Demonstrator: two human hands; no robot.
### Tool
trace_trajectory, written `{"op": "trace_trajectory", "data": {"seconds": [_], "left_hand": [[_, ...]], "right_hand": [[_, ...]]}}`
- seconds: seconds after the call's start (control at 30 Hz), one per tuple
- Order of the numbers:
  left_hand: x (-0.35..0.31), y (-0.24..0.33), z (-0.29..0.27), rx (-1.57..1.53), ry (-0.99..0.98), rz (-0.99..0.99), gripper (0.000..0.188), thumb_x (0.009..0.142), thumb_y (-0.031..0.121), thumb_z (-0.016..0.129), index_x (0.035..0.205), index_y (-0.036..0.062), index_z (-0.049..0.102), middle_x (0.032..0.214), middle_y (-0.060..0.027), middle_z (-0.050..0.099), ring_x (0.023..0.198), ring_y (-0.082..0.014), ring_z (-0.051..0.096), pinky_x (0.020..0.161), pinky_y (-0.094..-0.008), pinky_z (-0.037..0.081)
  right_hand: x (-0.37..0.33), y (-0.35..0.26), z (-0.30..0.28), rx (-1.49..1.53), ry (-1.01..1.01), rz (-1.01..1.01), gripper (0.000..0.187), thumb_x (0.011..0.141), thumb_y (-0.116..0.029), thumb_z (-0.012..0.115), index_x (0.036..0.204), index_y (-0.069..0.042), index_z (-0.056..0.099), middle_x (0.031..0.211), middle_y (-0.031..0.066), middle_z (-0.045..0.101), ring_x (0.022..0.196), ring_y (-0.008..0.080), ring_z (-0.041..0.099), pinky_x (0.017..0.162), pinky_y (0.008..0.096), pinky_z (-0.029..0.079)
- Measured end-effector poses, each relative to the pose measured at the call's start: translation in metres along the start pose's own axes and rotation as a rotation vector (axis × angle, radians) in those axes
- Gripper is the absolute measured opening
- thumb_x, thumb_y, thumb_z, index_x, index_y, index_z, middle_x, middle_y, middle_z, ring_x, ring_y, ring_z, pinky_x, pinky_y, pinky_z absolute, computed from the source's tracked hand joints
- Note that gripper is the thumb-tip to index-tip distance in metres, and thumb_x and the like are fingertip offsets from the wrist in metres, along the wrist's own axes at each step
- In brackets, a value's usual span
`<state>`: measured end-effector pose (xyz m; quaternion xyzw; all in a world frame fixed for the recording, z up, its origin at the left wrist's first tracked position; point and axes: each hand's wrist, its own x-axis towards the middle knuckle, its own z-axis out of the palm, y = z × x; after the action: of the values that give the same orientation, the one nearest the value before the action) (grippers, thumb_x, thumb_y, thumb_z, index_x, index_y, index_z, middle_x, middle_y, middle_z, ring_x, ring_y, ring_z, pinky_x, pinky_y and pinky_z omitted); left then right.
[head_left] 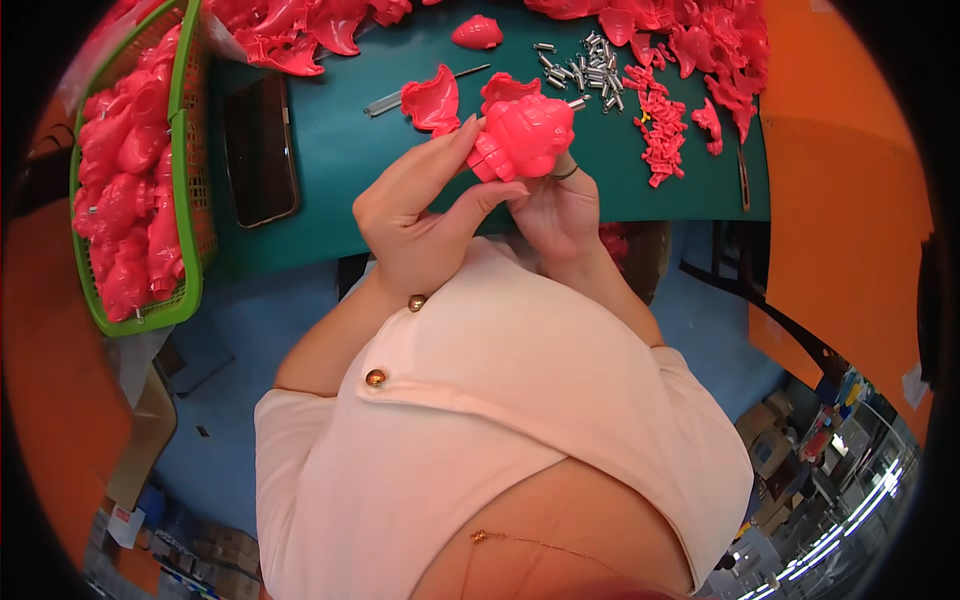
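Between my two hands is a glossy pink plastic toy figure [525, 138], raised over the near edge of the green table. Fingers and thumb of my left hand [425, 195] grip its left side. My right hand [562, 205], with a ring on one finger, supports it from below and the right; the figure hides part of those fingers. A small metal spring end sticks out at the figure's upper right. Just beyond lie a curved pink shell piece [432, 98] and another pink shell [508, 88], partly covered by the figure.
At left stands a green basket [190, 120] of pink figures, with a black phone [261, 150] beside it. A screwdriver [425, 90], metal springs [590, 68], small pink parts [662, 135] and tweezers [744, 178] lie on the table [330, 200]. Pink shells [690, 45] heap along the back.
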<state>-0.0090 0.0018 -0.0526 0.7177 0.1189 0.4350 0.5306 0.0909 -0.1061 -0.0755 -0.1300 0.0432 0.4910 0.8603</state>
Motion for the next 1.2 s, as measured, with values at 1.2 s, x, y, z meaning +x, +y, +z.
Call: {"op": "trace_trajectory", "data": {"seconds": [1.2], "left_hand": [[0.06, 0.017, -0.073, 0.783, -0.143, 0.059, 0.038, 0.068, 0.02, 0.077, 0.1, 0.0055, 0.065, 0.094, -0.0092, 0.062, 0.084, -0.0255, 0.058, 0.075, -0.0339, 0.046]], "right_hand": [[0.041, -0.022, 0.053, -2.253, -0.282, -0.91, 0.026, 0.076, -0.017, 0.07, 0.101, -0.009, 0.066, 0.112, 0.0067, 0.06, 0.102, 0.0252, 0.052, 0.091, 0.0374, 0.038]]}}
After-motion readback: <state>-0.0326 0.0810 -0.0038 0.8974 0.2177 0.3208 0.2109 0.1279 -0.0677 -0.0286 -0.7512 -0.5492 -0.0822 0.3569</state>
